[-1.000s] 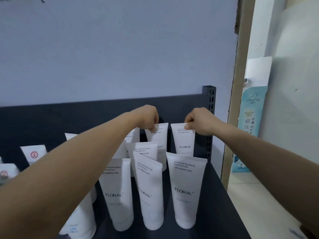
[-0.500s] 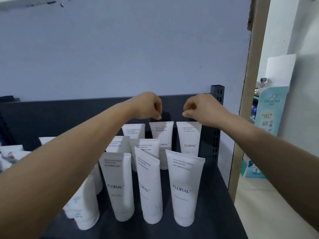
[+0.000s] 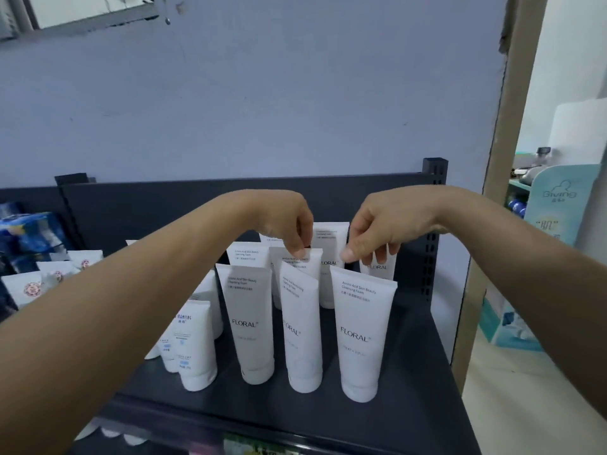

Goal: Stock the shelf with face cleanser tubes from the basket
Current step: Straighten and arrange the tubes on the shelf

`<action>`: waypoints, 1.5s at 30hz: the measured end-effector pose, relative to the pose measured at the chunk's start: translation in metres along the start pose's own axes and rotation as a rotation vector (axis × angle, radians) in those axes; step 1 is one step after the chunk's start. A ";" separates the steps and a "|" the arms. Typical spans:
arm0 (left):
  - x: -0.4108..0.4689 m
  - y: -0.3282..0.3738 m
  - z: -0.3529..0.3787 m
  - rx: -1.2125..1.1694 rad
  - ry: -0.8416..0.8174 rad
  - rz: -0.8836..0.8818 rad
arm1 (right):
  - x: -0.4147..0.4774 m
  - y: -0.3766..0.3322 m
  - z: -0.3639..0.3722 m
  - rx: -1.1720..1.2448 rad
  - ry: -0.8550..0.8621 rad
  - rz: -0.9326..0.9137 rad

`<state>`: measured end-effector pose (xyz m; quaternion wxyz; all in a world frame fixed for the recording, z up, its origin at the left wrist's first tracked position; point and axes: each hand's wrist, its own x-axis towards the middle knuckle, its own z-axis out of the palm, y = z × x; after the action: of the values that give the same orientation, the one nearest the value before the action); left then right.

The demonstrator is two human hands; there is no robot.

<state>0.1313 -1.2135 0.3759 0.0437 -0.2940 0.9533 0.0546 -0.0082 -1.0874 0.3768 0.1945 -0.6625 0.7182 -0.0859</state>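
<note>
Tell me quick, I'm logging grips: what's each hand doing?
Left hand: pinches a middle-row tube by its top.
Right hand: curled over the back-right tube; grip cannot be told.

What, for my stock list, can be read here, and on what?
"FLORAL": front right tube, and its neighbours.
"Amino Acid Skin Beauty Cleansing Foam": same tube, upper part.
"Giving": teal display card.
Chinese lines, volume print and the label of the short tube: too small or blurred.
</note>
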 end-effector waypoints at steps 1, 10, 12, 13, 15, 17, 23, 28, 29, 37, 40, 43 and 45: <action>0.001 -0.002 0.002 0.030 -0.015 -0.001 | -0.004 -0.002 0.001 -0.023 -0.045 0.029; 0.014 -0.011 0.009 0.098 0.092 0.109 | 0.005 -0.008 0.015 -0.340 0.044 0.334; 0.018 -0.012 0.006 0.066 0.122 0.124 | 0.009 -0.006 0.015 -0.378 0.072 0.389; 0.019 -0.012 0.004 0.053 0.130 0.137 | 0.010 -0.005 0.015 -0.398 0.100 0.403; 0.024 -0.011 0.004 0.044 0.127 0.162 | 0.013 -0.002 0.017 -0.405 0.206 0.420; 0.029 -0.010 0.007 0.049 0.118 0.182 | 0.016 0.004 0.019 -0.377 0.329 0.429; 0.040 -0.008 0.013 0.030 0.115 0.202 | 0.021 0.022 0.025 -0.288 0.502 0.417; 0.044 -0.011 0.017 -0.028 0.152 0.180 | 0.028 0.028 0.027 -0.272 0.486 0.402; 0.045 -0.012 0.018 -0.045 0.161 0.173 | 0.029 0.029 0.028 -0.270 0.485 0.400; 0.052 -0.017 0.020 -0.103 0.182 0.140 | 0.035 0.041 0.031 -0.247 0.475 0.392; 0.051 -0.018 0.020 -0.107 0.182 0.135 | 0.035 0.042 0.031 -0.227 0.467 0.387; 0.049 -0.017 0.021 -0.140 0.193 0.137 | 0.036 0.041 0.031 -0.237 0.483 0.375; 0.047 -0.016 0.021 -0.145 0.196 0.140 | 0.036 0.040 0.031 -0.242 0.493 0.376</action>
<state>0.1024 -1.2498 0.3480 -0.0751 -0.2328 0.9647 0.0971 -0.0346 -1.1142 0.3270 -0.0531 -0.4958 0.8584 -0.1203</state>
